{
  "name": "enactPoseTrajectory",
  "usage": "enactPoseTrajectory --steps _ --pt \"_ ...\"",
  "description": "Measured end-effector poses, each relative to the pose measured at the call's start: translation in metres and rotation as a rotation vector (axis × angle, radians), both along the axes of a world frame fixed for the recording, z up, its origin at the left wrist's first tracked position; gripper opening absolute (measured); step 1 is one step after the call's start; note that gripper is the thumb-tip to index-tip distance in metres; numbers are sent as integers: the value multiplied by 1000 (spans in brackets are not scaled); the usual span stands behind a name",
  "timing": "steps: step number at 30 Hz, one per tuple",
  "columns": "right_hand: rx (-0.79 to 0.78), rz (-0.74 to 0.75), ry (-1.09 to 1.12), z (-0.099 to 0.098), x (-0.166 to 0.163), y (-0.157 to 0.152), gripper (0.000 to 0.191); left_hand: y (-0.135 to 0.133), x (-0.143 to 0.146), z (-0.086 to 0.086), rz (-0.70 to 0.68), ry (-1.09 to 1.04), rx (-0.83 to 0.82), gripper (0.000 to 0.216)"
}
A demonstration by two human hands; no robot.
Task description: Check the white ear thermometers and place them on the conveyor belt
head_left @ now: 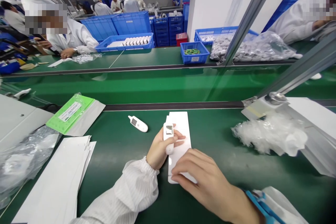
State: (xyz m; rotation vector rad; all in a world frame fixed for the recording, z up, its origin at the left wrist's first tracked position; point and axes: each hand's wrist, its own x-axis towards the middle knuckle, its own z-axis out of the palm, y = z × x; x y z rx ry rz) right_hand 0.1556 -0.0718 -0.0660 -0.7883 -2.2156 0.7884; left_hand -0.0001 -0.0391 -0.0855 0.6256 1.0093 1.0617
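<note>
A white ear thermometer (169,148) with a small grey screen is held upright in my left hand (157,148), thumb across its front. Beneath it lies a long white card or sheet (180,122) on the green bench, partly covered by both hands. My right hand (202,176) is over the near end of this card, its thumb and forefinger drawn close together; whatever may be between them is too small to make out. A second white thermometer (138,124) with a dark screen lies on the bench to the left.
On the left are white sheets (52,178), a green-labelled packet (69,112) and clear plastic bags (26,161). Crumpled clear film (270,133) sits at right beside a metal post. Across the green belt (126,85) are blue bins (194,58) and a co-worker in white (76,35).
</note>
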Motion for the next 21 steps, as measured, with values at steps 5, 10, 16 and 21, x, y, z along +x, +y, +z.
enactPoseTrajectory --steps 5,10,16,21 --pt "-205 -54 242 44 4 20 11 2 11 41 -146 -68 147 46" --pt "-117 -200 205 63 13 34 15 7 21 64 -213 -46 271 51" --pt "46 -292 244 66 21 41 16 5 24 68 -378 -134 287 37" --pt "61 -286 244 64 22 48 14 2 24 66 -453 -208 223 26"
